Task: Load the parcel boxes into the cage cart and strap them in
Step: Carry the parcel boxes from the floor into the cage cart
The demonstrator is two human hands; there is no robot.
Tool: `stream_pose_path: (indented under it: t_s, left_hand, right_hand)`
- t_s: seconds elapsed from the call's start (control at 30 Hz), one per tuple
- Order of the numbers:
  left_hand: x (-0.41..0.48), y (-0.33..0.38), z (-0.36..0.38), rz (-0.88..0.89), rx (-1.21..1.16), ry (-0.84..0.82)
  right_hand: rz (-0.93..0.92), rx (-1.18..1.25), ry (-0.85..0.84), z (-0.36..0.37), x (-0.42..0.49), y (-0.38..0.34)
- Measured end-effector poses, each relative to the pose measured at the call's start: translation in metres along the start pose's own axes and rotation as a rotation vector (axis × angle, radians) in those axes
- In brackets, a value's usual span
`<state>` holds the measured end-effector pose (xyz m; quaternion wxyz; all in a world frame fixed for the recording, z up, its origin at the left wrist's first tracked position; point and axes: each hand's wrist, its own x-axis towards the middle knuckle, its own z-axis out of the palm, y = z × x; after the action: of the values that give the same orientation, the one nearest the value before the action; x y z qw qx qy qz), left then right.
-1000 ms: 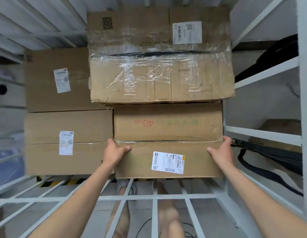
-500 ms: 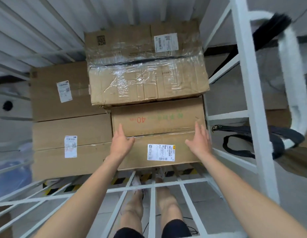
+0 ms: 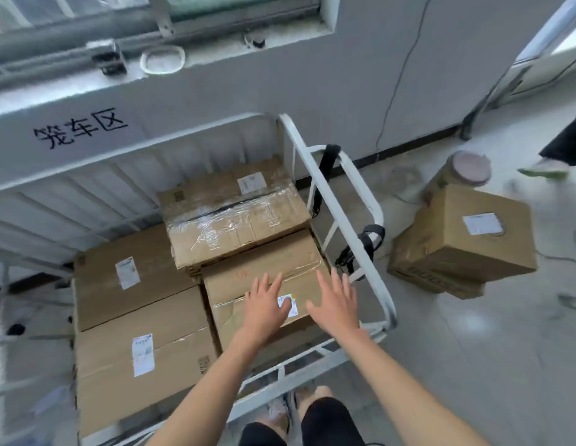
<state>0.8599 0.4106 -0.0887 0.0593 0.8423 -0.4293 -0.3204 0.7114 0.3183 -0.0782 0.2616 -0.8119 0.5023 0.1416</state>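
Over the white steel cage cart (image 3: 326,194) at the wall, you hold both hands flat above the brown cardboard parcel box with a white shipping label (image 3: 228,317) in its near right corner. Your left hand (image 3: 265,305) half covers that label and your right hand (image 3: 335,305) lies beside it. The fingers of both are straight and spread, pinching nothing. Whether the palms press the lid or hover just off it cannot be told.

This reads as seating the box in its slot. To do it well, press down evenly and check that the box sits flush against its neighbour and the side rail. Leave a level top for the next layer.

The cart shows four cartons from above. Behind this one, a film-wrapped brown carton (image 3: 235,226) rides higher and overlaps its far edge. Two plain brown cartons with white labels (image 3: 142,358) fill the left side. Anything beneath them is hidden.

Black webbing straps (image 3: 367,243) hang looped on the right rail, unused. Outside the cart, on the grey floor to your right, two stacked brown cartons (image 3: 467,243) and a pale cylindrical tub with a pinkish lid (image 3: 470,167) wait. Loading seems unfinished, and strapping has not begun.
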Motion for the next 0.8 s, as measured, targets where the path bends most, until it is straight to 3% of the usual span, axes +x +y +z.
stream_pose_path:
  t_s: [0.17,0.43,0.6,0.8]
  left_hand:
    - [-0.03,0.094,-0.008,0.189,-0.007,-0.008]
    - [-0.026,0.262,0.023,0.464,0.16,-0.079]
    - [-0.02,0.362,0.063,0.505,0.179,-0.101]
    - [-0.006,0.443,0.11,0.466,0.177,-0.133]
  right_hand:
    - [0.111,0.039,0.126,-0.035,-0.056,0.057]
    - [0.416,0.206,0.288,-0.094,-0.102,0.204]
    - [0.524,0.252,0.297,-0.128,-0.114,0.309]
    - [0.529,0.281,0.284,-0.163,-0.099,0.405]
